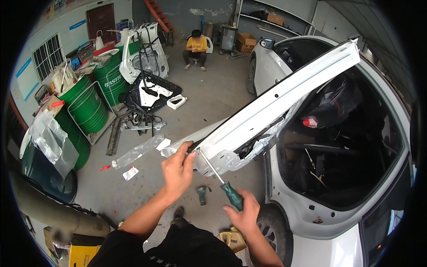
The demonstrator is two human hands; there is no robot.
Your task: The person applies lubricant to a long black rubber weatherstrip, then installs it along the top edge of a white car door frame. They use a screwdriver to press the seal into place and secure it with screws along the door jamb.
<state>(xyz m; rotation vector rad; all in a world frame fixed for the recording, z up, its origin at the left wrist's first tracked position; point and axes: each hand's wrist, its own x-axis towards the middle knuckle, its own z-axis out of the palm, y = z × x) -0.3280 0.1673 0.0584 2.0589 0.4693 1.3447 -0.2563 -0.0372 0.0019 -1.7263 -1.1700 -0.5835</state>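
Observation:
A white car door (267, 100) stands swung out from the car, its bare rear edge slanting across the middle of my view. At the door's near corner, my left hand (177, 173) pinches a black strip (194, 145) between thumb and forefinger. My right hand (245, 212) grips the butt of a screwdriver (232, 196) with a dark green handle. The metal shaft slants up and left, and its tip meets the door corner beside my left fingertips. Exactly what the tip touches is too small to tell.
The white car's open doorway (338, 151) is on the right. On the floor lie a power tool (201, 196), a yellow container (232, 239) and plastic wrapping (140, 150). Green drums (89, 104) and a stripped door panel (151, 91) stand left. A person in yellow (196, 44) sits far back.

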